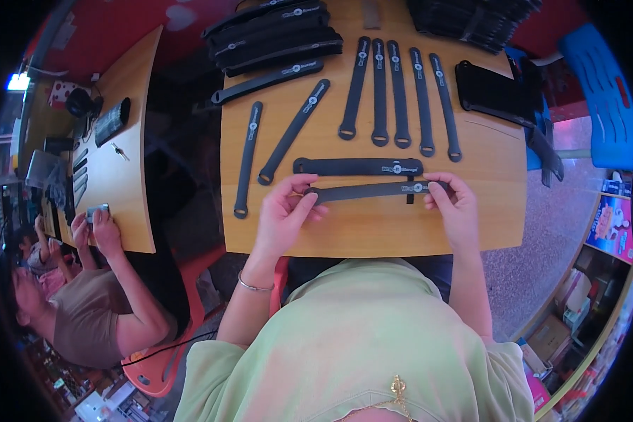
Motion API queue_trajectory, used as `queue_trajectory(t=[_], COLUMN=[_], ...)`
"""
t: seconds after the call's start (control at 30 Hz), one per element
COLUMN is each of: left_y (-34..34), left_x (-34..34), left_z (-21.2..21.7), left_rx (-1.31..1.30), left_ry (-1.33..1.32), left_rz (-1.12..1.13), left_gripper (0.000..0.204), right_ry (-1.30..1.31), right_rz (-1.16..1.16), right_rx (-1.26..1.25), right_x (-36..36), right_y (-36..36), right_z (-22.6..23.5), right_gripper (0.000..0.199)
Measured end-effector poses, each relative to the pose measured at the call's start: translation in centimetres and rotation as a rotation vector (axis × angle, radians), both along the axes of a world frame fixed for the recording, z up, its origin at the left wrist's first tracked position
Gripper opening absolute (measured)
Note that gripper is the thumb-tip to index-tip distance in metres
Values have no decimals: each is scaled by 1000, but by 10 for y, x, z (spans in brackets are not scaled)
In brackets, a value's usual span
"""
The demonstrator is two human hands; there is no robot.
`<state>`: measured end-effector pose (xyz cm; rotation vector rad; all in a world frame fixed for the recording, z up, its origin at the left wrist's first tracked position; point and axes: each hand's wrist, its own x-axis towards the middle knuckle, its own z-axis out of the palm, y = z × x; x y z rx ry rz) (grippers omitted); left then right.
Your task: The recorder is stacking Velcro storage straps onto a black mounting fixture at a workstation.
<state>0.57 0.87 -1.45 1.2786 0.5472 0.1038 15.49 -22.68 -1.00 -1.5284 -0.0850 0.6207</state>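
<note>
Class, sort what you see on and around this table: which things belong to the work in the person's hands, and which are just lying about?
In use:
left hand
right hand
held strap
flat strap just beyond it
row of five straps
strap pile

Lying about:
black pouch
blue chair
neighbour's side table

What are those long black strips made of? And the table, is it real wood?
The black strip held between the left hand and right hand looks like soft fabric or rubbery webbing: matte, thin, and it bends slightly between the hands. The table has a smooth orange-brown wood-look top; whether it is real wood or a laminate cannot be told from here.
</note>
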Motion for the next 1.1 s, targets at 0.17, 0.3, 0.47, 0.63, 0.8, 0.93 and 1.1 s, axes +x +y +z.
queue_trajectory(t=[0.17,0.3,0.47,0.63,0.8,0.93,1.1], left_y=[12,16,19,22,23,24,24], left_x=[4,6,10,12,15,14,14], left_z=[-9,-13,-13,-19,-19,-21,-23], left_rx=[156,124,225,260,258,264,271], left_ry=[11,-21,43,53,102,100,107], left_rz=[140,191,217,230,252,251,254], left_gripper=[14,12,10,10,9,9,8], right_ry=[-108,-176,-181,-189,-207,-209,-225], right_rz=[26,-20,-24,-36,-36,-34,-41], right_rx=[-81,-92,-95,-120,-120,-131,-159], right_x=[1,3,4,5,5,4,4], right_y=[5,12,15,17,18,18,19], right_z=[-10,-15,-15,-17,-19,-21,-21], right_gripper=[14,16,16,13,11,12,13])
